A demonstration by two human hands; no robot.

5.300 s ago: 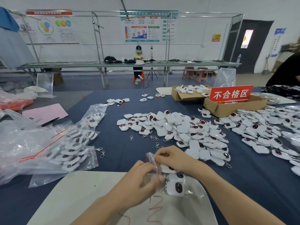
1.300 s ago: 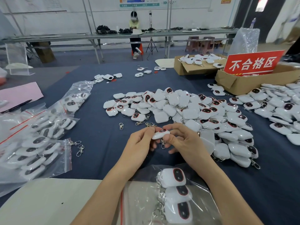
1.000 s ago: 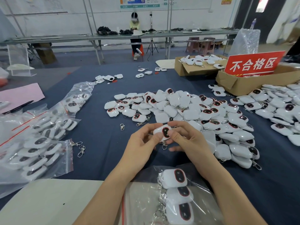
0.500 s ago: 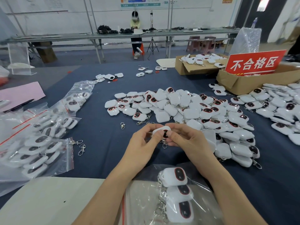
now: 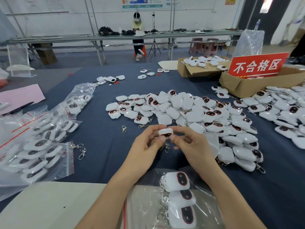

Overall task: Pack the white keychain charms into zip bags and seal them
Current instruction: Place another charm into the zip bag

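Head view. The left hand [image 5: 145,146] and the right hand [image 5: 193,146] meet above the blue table [image 5: 102,146]. Each pinches the same white charm [image 5: 165,132] between thumb and fingertips. The charm's dark, red-rimmed face is toward the camera and its clasp hangs below.

At the near edge, centre, a zip bag [image 5: 143,204] holds three charms in a row. Whether its strip is sealed cannot be told.

At left, several filled bags [image 5: 38,146] lie overlapped, red strips visible. From centre to far right, a large loose pile [image 5: 189,113] lies unpacked.

Judgement: packing is partly complete. The near bag is probably due this charm, then sealing. Most of the stock is left.
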